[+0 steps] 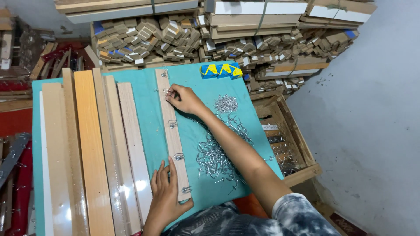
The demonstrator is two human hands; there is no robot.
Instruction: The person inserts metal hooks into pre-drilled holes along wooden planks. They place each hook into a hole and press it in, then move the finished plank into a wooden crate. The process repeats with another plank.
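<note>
A narrow pale wooden strip [173, 131] lies lengthwise on the teal table [148, 118], with several metal hooks [179, 156] fixed along its right edge. My left hand [165, 196] presses flat on the strip's near end. Near the far end of the strip my right hand [186, 99] pinches a small metal hook [168, 91] against the wood. A loose heap of metal hooks [216, 157] lies on the table just right of the strip, under my right forearm.
Several longer wooden boards [92, 148] lie side by side on the left of the table. A blue and yellow box [221, 70] sits at the far edge. Stacked wood blocks [175, 35] fill the back. A wooden crate [284, 140] stands at the right.
</note>
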